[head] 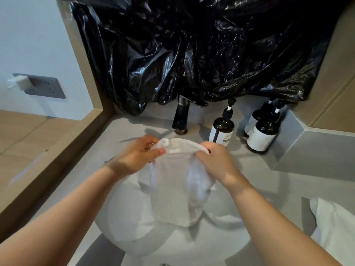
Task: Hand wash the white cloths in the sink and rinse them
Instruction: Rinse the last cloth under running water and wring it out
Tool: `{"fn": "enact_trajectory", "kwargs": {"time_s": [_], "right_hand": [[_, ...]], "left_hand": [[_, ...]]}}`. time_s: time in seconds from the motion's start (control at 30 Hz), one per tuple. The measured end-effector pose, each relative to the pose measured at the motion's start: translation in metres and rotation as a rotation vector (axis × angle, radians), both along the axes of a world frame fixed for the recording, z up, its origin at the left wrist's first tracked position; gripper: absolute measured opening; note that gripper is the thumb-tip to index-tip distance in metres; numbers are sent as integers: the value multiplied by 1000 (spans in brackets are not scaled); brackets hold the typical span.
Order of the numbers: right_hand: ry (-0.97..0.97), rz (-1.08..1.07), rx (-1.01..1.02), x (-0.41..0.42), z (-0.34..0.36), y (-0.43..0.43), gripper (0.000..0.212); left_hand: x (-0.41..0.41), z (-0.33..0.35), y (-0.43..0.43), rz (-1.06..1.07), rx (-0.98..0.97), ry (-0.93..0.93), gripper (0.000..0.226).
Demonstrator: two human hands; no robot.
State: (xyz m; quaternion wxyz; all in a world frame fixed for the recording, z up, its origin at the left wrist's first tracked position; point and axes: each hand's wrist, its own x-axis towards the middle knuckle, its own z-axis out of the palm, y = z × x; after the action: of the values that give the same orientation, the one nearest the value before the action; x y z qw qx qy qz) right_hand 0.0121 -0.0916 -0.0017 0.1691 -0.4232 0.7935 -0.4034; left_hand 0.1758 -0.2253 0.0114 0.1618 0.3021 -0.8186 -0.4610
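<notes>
A white cloth [175, 187] hangs over the round white sink [124, 217]. My left hand [137, 156] grips its top left corner and my right hand [215, 162] grips its top right edge, holding it up between them. The cloth's lower end droops into the basin. A second white cloth [334, 223] lies on the counter at the right edge.
A black faucet [181, 114] stands behind the sink. Three dark pump bottles [222, 127] stand to its right on the grey counter [269, 181]. Black plastic sheeting [201, 50] covers the wall behind. A wall socket [44, 87] with a plug is at the left.
</notes>
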Motion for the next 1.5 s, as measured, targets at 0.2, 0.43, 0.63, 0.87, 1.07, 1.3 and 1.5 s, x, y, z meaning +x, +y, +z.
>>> {"fn": "enact_trajectory", "kwargs": {"time_s": [0.2,0.43,0.63,0.87,1.07,1.3,1.5], "right_hand": [[-643,-11,-327,29,21,-10,17],[-815,-347,-474,43,60,-33,26],[-1001,-442,-609,47,100,-54,15],[-1146,-226,-639,48,107,-40,20],[-932,-132,-428,40,63,9,26],[337,-27,275,53,4,28,118],[638,164,-10,27,-13,9,54]], "left_hand": [[-8,19,28,-3,293,414,19],[0,20,21,-200,361,581,55],[6,-6,41,-228,143,367,120],[-11,4,34,-68,564,325,43],[0,3,-8,-288,895,-28,58],[-12,10,-32,-577,977,-187,70],[-22,5,-32,-709,918,-427,67]]}}
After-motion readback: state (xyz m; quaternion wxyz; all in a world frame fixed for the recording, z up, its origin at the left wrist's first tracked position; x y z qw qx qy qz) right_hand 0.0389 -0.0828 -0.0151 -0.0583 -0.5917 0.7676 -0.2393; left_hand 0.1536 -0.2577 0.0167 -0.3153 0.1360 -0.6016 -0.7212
